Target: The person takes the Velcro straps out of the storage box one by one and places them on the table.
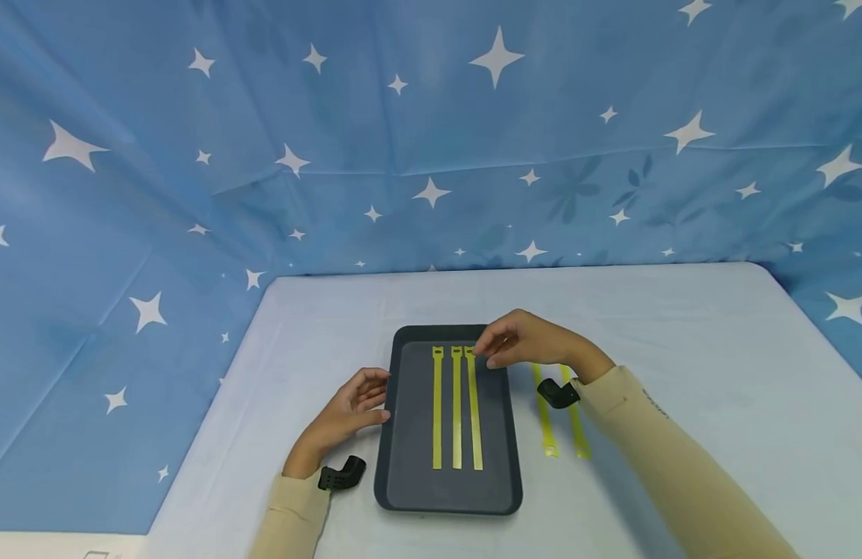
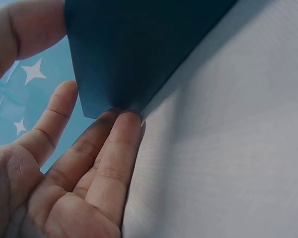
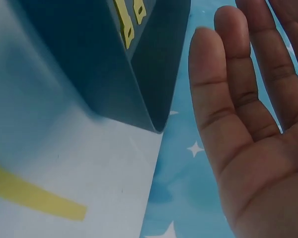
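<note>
At far left, a blue star-patterned curtain [image 1: 375,116] borders the slanting edge of the white counter [image 1: 319,334], and also runs along the back edge. A broad stretch of counter reaches from there to the left hand [image 1: 338,419], whose thumb and fingers are apart, fingertips touching the outer side of a dark tray [image 1: 410,473]. The tray has a raised wall all round. Inside, past a strip of bare floor, three yellow straps lie lengthwise: the left strap [image 1: 437,411] and middle strap [image 1: 457,411] nearly straight, the right strap [image 1: 476,411] slightly slanted, its top near the middle one's. The right hand [image 1: 532,341] reaches over the tray's far right corner, fingers bent, thumb and forefinger apart, beside the right strap's slotted end; whether it touches cannot be told. A narrow gap of counter separates the tray's right wall from two loose straps [image 1: 547,423], partly hidden under the right wrist. Beyond the sleeve [image 1: 655,435], more counter spreads wide to its right edge.
</note>
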### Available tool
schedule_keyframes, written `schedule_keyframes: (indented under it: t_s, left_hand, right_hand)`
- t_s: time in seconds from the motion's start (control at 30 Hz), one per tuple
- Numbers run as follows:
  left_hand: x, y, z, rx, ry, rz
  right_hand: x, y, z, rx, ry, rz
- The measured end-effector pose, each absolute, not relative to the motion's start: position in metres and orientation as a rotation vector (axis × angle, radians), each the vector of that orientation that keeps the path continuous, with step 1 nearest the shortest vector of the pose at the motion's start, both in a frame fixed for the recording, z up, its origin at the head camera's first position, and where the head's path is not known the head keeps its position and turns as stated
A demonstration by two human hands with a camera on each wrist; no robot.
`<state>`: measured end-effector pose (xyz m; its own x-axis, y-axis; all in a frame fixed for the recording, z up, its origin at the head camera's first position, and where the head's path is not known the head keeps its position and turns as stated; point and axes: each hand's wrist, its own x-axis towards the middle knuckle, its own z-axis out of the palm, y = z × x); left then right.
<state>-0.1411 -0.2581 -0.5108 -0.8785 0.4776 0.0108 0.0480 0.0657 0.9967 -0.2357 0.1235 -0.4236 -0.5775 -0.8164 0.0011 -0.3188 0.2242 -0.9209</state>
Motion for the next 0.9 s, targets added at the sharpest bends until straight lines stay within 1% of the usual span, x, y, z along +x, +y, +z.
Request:
schedule_keyframes:
  t_s: [0.47,0.9]
  left_hand:
    - [-0.141,-0.258,-0.509,0.537,2.020,1.891]
    - [-0.145,-0.258,-0.503,0.524,2.017,1.879]
  right_hand:
    - [-0.243,0.094,-0.423,-1.102,1.919,-1.331]
    - [-0.248,0.069,-0.433,-1.112,1.912,-1.293]
